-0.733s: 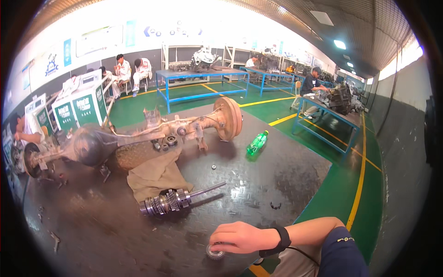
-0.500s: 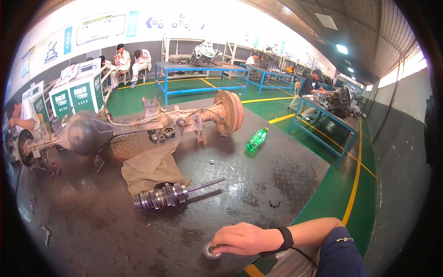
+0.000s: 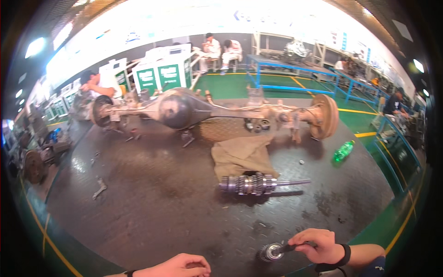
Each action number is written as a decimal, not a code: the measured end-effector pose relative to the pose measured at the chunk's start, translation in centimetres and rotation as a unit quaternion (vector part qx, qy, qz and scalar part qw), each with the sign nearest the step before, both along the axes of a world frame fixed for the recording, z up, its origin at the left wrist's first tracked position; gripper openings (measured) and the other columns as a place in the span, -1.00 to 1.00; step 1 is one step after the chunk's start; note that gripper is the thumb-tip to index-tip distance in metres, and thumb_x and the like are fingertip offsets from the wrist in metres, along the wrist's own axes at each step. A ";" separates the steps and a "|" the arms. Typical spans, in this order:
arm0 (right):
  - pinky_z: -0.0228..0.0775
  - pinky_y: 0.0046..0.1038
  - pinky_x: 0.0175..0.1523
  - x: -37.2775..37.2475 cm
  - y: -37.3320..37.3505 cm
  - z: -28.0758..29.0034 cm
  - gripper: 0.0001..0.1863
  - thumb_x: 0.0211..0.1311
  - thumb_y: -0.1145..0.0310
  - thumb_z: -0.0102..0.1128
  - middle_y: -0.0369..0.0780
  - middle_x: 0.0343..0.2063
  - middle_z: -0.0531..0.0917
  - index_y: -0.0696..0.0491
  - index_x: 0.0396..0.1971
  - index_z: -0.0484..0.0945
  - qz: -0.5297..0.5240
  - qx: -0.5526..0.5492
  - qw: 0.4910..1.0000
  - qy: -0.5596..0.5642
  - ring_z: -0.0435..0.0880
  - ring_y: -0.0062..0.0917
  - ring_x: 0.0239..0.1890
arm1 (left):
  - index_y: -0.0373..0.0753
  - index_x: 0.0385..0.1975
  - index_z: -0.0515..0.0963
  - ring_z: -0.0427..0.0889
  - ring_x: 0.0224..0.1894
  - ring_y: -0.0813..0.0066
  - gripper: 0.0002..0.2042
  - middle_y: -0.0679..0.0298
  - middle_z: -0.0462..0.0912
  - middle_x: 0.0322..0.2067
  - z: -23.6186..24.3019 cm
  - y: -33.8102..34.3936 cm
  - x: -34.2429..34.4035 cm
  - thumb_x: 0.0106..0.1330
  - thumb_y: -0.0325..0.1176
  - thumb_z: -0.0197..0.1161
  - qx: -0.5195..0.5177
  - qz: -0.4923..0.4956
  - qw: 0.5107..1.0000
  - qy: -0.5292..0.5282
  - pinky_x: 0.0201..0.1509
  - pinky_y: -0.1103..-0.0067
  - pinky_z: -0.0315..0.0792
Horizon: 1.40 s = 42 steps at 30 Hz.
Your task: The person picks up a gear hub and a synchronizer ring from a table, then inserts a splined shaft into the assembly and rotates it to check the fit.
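Low at the right, my right hand (image 3: 318, 247) is closed on a dark, slim object (image 3: 289, 248) whose kind I cannot make out. Its tip reaches over a round metal part (image 3: 271, 252) with a shiny ring, like a bearing, at the table's near edge. My left hand (image 3: 180, 266) shows at the bottom edge, fingers loosely curved and apart, with nothing visible in them. Beyond the hands lies a gear shaft (image 3: 249, 184), a row of gears with a long bare end pointing right. Part of it touches a brown cloth (image 3: 242, 157).
A rusty axle housing (image 3: 180, 111) with a brake drum (image 3: 325, 117) spans the far side of the dark metal table (image 3: 152, 212). A green plastic bottle (image 3: 344, 151) lies at the right. Small metal parts (image 3: 99, 188) are scattered left. Several people sit in the background near blue benches (image 3: 295, 87).
The view has swung left, so the scene sits further right. My left hand has come into view. My right hand, previously fingering the round metal part, now holds a dark object over it.
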State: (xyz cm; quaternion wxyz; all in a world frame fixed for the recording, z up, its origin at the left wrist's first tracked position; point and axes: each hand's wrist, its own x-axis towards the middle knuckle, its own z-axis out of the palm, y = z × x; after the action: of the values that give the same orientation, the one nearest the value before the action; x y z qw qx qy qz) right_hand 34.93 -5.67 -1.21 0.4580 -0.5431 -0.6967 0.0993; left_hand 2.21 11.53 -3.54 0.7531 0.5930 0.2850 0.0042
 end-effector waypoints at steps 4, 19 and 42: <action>0.59 -0.50 -0.26 -0.6 0.7 0.5 -0.87 0.05 0.61 0.32 -0.12 -0.38 0.73 0.19 -0.41 0.53 0.015 -0.030 0.999 0.008 0.74 -0.39 -0.36 | -0.31 -0.32 0.55 0.56 -0.38 0.60 -0.87 0.31 0.61 -0.44 -1.1 -0.4 -0.8 0.35 -0.40 0.13 0.005 0.019 1.000 -0.006 -0.27 0.63 0.47; 0.46 -0.50 -0.13 -1.1 0.6 1.9 -0.91 0.24 0.60 0.09 -0.10 -0.27 0.63 0.23 -0.26 0.50 0.014 -0.069 0.995 0.076 0.62 -0.45 -0.27 | -0.34 -0.42 0.46 0.46 -0.46 0.62 -0.82 0.33 0.53 -0.49 -1.6 -0.2 -0.4 0.29 -0.33 0.08 0.091 -0.025 0.995 -0.039 -0.35 0.63 0.38; 0.43 -0.47 -0.03 -3.3 -0.2 3.2 -0.83 0.19 0.63 0.14 -0.13 -0.28 0.65 0.22 -0.20 0.54 -0.010 -0.133 0.990 0.038 0.63 -0.44 -0.21 | -0.33 -0.38 0.56 0.54 -0.46 0.58 -0.82 0.30 0.61 -0.51 0.5 -3.2 -1.5 0.32 -0.33 0.16 0.120 -0.002 0.992 -0.043 -0.37 0.59 0.46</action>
State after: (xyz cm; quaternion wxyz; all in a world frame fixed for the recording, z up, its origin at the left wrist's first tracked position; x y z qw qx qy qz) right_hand 31.67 -5.85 2.00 0.4087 -0.6025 -0.6535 0.2073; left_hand 0.73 8.32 -3.00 0.6878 0.6792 0.2484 0.0623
